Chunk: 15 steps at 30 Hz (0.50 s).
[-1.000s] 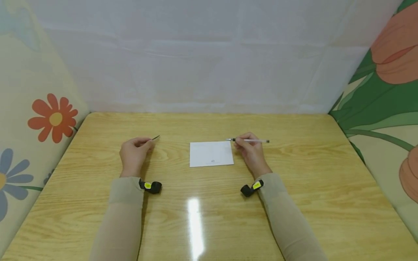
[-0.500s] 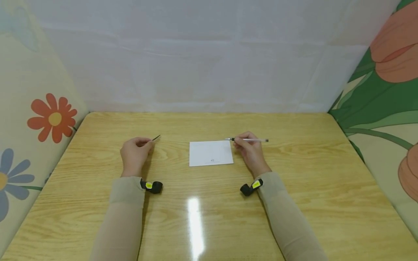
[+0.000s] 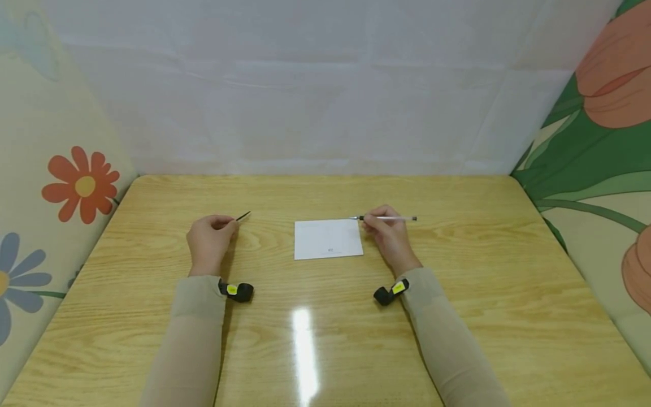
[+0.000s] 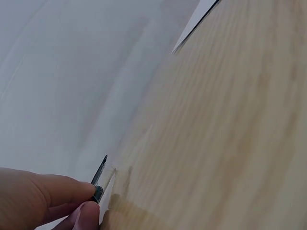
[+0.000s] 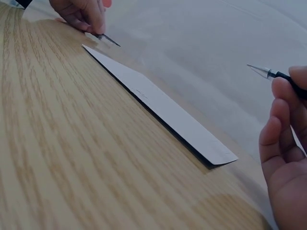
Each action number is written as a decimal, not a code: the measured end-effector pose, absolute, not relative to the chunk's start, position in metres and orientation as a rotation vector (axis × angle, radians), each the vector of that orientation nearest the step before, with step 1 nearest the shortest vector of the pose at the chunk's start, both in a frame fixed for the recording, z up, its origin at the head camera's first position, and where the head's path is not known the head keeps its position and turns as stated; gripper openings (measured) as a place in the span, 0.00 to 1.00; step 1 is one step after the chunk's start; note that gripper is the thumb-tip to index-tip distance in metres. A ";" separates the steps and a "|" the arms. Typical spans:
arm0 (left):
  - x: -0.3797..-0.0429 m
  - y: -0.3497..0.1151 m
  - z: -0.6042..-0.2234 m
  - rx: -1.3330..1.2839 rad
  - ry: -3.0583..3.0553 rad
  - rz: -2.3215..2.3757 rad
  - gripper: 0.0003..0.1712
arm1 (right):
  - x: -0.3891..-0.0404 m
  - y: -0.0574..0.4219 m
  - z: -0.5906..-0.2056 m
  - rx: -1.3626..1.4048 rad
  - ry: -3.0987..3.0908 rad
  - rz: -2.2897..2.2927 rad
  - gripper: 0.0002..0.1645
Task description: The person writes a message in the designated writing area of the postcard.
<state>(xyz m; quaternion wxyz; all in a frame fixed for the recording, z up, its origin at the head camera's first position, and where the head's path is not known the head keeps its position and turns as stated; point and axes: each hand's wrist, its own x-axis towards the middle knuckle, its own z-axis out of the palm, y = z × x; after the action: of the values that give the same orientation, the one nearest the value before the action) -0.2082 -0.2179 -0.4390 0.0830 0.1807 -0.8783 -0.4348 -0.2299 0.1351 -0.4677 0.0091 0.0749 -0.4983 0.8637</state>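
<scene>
Pen (image 3: 402, 218), slim, pale-barrelled: gripped in the curled fingers of the right hand (image 3: 390, 238), dark end rightward, bared tip (image 5: 261, 71) leftward. Cap-like piece (image 3: 243, 216), dark and clear: pinched between thumb and finger of the left hand (image 3: 208, 240), well apart from the pen. Card (image 3: 320, 234), white: lay on the wood-grain surface (image 3: 264, 339) between the hands, held by neither, with a small mark (image 3: 330, 250) near its near edge.

Progress, as judged: the pen was uncapped, and the piece in the left hand was probably its cap. Outstanding: the cap was not on the pen, and no fresh pen stroke could be made out on the card; whether its fine marks were printed or written could not be told.

Views compared. Head: gave the whole layout, both sleeves (image 3: 195, 339) and both ends of the pen; there the tip seemed to meet the card's far right corner. Right wrist: showed the tip raised clear of the card, and a dark band (image 5: 163, 127) below the card's near edge, shadow or underside uncertain. Left wrist: showed the piece's clear part beside its dark strip, indistinct from the head; of the card, only a corner appeared.
</scene>
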 end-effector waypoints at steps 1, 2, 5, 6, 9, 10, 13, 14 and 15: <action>-0.208 -0.218 -0.439 0.540 -2.622 -1.297 0.15 | -0.230 0.135 -0.468 0.238 -1.556 2.697 0.18; -0.208 -0.218 -0.439 0.542 -2.622 -1.297 0.15 | -0.230 0.135 -0.468 0.241 -1.555 2.698 0.19; -0.208 -0.219 -0.440 0.550 -2.628 -1.296 0.16 | -0.229 0.135 -0.468 0.246 -1.550 2.702 0.19; -0.208 -0.219 -0.439 0.553 -2.631 -1.300 0.16 | -0.229 0.135 -0.468 0.247 -1.550 2.700 0.19; -0.208 -0.219 -0.439 0.558 -2.638 -1.305 0.17 | -0.230 0.135 -0.468 0.247 -1.551 2.700 0.18; -0.208 -0.219 -0.439 0.557 -2.640 -1.305 0.17 | -0.230 0.135 -0.468 0.247 -1.551 2.699 0.18; -0.208 -0.219 -0.438 0.554 -2.643 -1.309 0.17 | -0.230 0.136 -0.469 0.248 -1.557 2.695 0.17; -0.208 -0.218 -0.438 0.552 -2.646 -1.307 0.17 | -0.230 0.136 -0.468 0.247 -1.557 2.695 0.17; -0.208 -0.218 -0.438 0.550 -2.647 -1.304 0.17 | -0.230 0.136 -0.468 0.246 -1.557 2.694 0.16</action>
<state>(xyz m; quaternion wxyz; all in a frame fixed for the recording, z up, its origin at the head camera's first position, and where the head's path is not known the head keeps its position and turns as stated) -0.2082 -0.2184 -0.4377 0.0699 0.1827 -0.8798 -0.4332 -0.2295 0.1357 -0.4685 0.0104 0.0787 -0.4988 0.8631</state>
